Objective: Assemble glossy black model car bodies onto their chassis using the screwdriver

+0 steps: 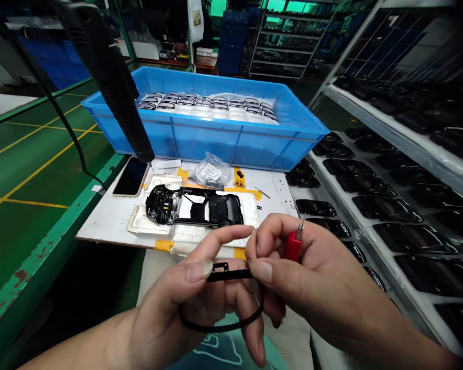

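Note:
A thin black curved plastic frame (231, 275), with a small rectangular tab on its straight bar, is held between both hands. My left hand (177, 293) pinches the bar near the tab with the thumb, and its fingers lie behind the loop. My right hand (293, 267) pinches the bar's other end with thumb and fingertips. Tucked in that same hand is a small red-handled tool (293, 246) with a metal tip pointing up. Beyond the hands, a black model car body (195, 205) lies in a white foam cradle (139, 221) on the worktable.
A large blue bin (200, 139) holds rows of similar black frames. A black power screwdriver (111, 77) hangs at upper left, near a phone (131, 176). A plastic bag (211, 172) and a small metal rod (262, 192) lie on the table. Racks of black car shells (405, 234) stand right.

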`<act>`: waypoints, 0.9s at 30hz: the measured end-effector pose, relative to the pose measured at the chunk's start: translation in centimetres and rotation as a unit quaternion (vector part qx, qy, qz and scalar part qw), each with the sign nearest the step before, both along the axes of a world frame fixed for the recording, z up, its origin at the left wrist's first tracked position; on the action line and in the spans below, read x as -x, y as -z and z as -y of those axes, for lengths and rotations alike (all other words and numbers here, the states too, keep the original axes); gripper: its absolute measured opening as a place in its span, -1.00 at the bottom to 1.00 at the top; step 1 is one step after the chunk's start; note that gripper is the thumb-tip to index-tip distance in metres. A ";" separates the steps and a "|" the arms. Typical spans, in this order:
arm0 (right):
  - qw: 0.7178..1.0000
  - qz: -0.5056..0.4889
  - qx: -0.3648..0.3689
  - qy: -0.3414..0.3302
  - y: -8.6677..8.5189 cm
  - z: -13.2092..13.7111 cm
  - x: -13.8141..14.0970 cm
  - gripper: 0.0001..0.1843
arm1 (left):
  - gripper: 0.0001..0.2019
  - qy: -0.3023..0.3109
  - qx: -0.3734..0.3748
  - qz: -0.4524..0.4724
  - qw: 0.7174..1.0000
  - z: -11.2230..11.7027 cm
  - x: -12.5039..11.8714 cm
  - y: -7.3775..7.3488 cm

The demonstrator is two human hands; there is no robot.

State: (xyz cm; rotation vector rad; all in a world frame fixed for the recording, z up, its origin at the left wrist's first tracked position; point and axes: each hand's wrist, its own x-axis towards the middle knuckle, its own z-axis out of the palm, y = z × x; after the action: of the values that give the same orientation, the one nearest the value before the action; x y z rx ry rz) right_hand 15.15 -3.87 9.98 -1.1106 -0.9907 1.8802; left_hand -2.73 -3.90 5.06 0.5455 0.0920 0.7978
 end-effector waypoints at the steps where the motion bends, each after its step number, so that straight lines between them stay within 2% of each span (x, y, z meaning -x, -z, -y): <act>1: 1.000 0.000 -0.009 0.003 0.0 0.0 0.1 -0.75 | -0.42 -0.001 -0.004 -0.003 1.000 0.0 0.0 0.0; 4: 1.000 0.008 -0.012 0.014 0.4 0.0 0.0 -0.75 | -0.42 -0.004 -0.016 -0.018 1.000 -0.1 0.1 0.0; 8: 1.000 0.008 0.021 0.012 0.6 0.0 -0.1 -0.76 | -0.32 -0.001 -0.013 -0.039 0.999 0.0 0.1 0.1; 16: 0.999 0.029 0.002 0.021 -0.4 -0.4 0.0 -0.75 | -0.39 0.003 -0.007 -0.027 1.000 0.0 0.0 0.0; 22: 0.999 0.039 0.005 0.020 -0.3 -0.4 -0.3 -0.73 | -0.38 0.024 0.028 -0.041 0.998 -0.1 0.0 0.1; 27: 1.000 0.024 0.001 0.019 -0.1 -0.5 -0.2 -0.75 | -0.40 0.024 0.025 -0.033 0.999 -0.2 -0.1 0.1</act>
State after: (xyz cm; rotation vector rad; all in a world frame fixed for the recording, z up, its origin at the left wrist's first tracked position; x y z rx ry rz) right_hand 15.38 -3.38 10.11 -1.1720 -0.9879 1.8331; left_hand -2.61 -3.69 4.99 0.5254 0.1578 0.7294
